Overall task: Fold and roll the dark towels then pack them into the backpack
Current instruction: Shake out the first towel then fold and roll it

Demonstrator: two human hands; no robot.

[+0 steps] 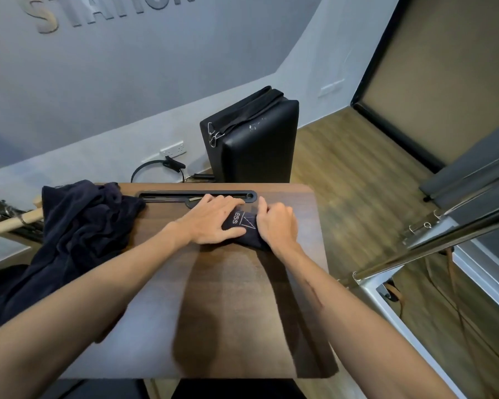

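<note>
A small dark towel roll (244, 224) with white stitched lettering lies on the far part of the wooden table (228, 312). My left hand (213, 218) presses flat on its left end. My right hand (277, 223) curls its fingers over the right end. A heap of loose dark towels (81, 226) covers the table's left corner and hangs over the edge. I cannot pick out a backpack with certainty; a black upright case (254, 145) with a strap and clips stands on the floor beyond the table.
A black slot (196, 195) runs along the table's far edge. A wooden bar (9, 224) pokes in at the left. A ring and cable (156, 168) lie by the wall socket. Metal rails (444, 234) and a frame stand to the right over wood flooring.
</note>
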